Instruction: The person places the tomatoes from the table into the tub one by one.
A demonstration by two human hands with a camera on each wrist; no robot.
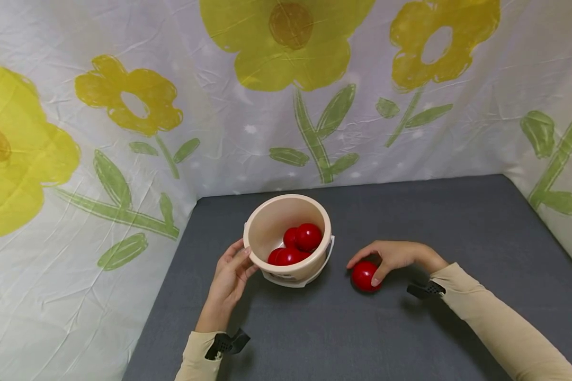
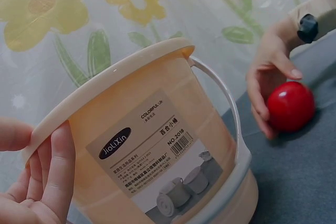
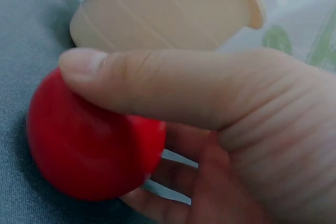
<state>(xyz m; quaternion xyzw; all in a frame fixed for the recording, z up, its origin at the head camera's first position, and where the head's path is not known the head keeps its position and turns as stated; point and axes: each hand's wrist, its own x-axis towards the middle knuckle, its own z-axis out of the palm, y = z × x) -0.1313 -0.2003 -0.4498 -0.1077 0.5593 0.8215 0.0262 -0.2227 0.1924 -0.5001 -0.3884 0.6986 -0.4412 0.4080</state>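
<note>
A cream plastic bucket with a white handle stands on the dark cloth, tilted slightly toward me. Several shiny red balls lie inside it. My left hand grips the bucket's rim on its left side, thumb over the edge and fingers against the outer wall. A printed label shows on the wall in the left wrist view. To the right of the bucket, my right hand holds another red ball between thumb and fingers, at the cloth.
The dark grey cloth covers the table. Behind and beside it hangs a white curtain printed with yellow flowers. Black bands with small devices sit on both wrists, over beige sleeves.
</note>
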